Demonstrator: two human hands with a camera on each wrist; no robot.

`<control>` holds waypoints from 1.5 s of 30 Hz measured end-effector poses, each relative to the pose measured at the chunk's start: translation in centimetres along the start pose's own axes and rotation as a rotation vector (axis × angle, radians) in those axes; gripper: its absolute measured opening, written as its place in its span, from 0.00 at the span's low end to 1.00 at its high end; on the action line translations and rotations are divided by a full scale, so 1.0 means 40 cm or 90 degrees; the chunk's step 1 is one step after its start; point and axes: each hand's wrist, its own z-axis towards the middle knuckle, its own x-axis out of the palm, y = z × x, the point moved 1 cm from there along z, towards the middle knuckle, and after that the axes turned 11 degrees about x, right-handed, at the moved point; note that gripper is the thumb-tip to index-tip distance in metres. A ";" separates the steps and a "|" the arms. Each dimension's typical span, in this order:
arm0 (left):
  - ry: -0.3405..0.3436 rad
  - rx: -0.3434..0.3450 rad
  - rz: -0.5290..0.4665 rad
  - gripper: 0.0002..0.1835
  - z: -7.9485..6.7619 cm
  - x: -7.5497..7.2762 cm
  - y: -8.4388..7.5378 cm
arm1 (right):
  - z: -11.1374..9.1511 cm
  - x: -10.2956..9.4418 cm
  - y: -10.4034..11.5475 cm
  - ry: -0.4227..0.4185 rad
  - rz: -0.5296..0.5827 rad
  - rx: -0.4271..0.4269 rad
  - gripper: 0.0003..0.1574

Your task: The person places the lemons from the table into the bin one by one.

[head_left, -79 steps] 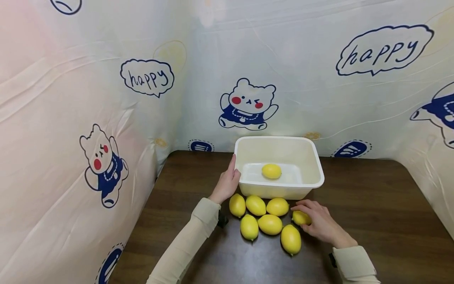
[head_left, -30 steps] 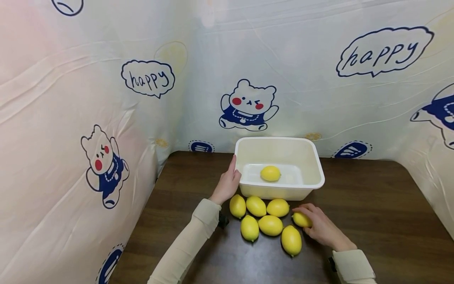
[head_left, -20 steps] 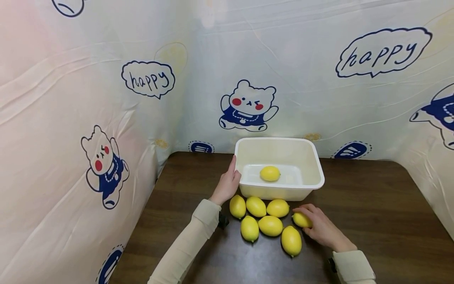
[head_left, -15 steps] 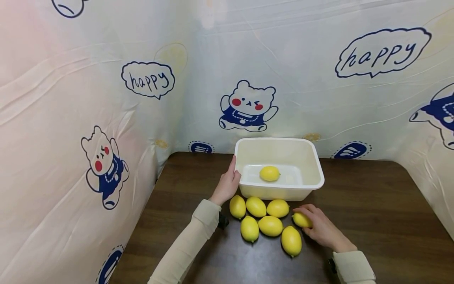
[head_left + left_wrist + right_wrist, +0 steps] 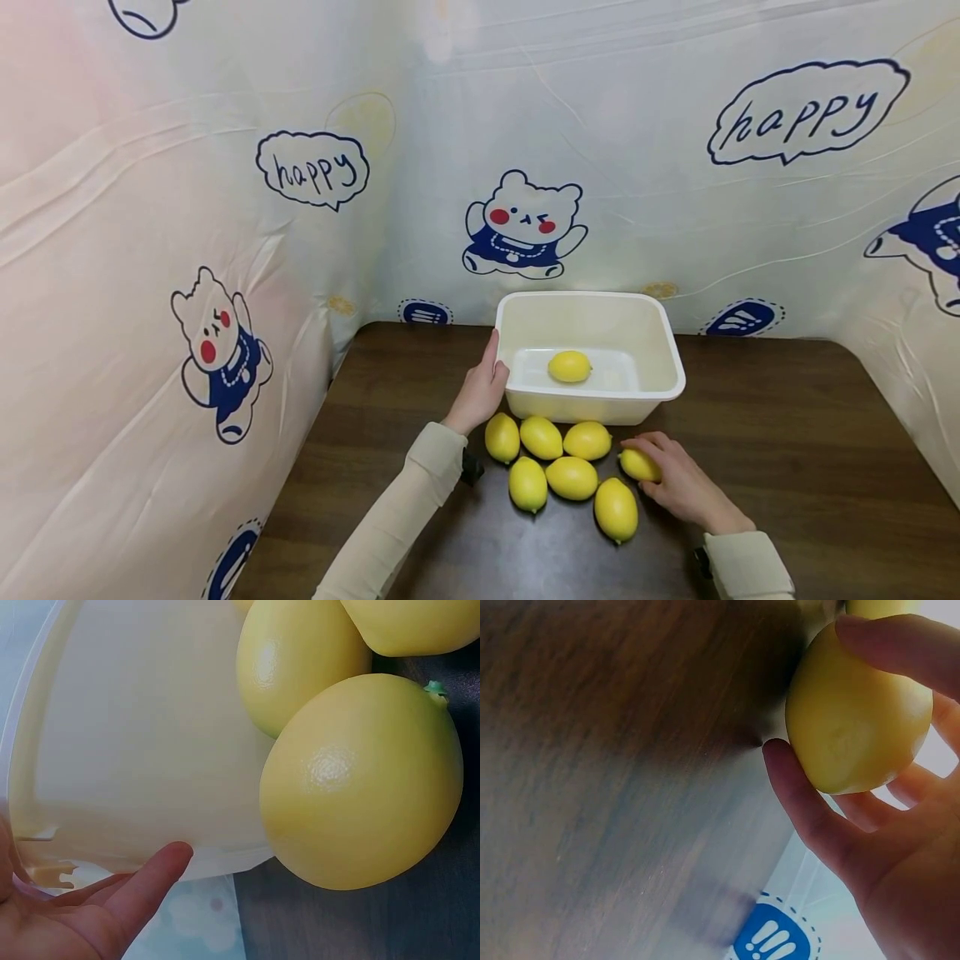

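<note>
A cream-white plastic bin stands at the back of the table, with one lemon on its floor. My left hand lies against the bin's left side near the front corner. In the left wrist view its fingers reach straight along the outer wall. My right hand holds a lemon low at the table, right of the others. Thumb and fingers close round that lemon in the right wrist view. Several more lemons lie loosely grouped in front of the bin.
The dark wooden table extends to the left and right of the bin. Behind it hangs a pale printed cloth, which also covers both sides. One lemon lies nearest the front, beside the right hand.
Over the longer span, my right fingers have drawn in round the lemon and shifted slightly. The lemon inside the bin has rolled a little left. My left hand has stayed in place.
</note>
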 end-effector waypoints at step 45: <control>-0.001 0.016 0.014 0.33 0.000 0.001 0.003 | -0.015 -0.011 0.011 -0.043 -0.017 -0.020 0.31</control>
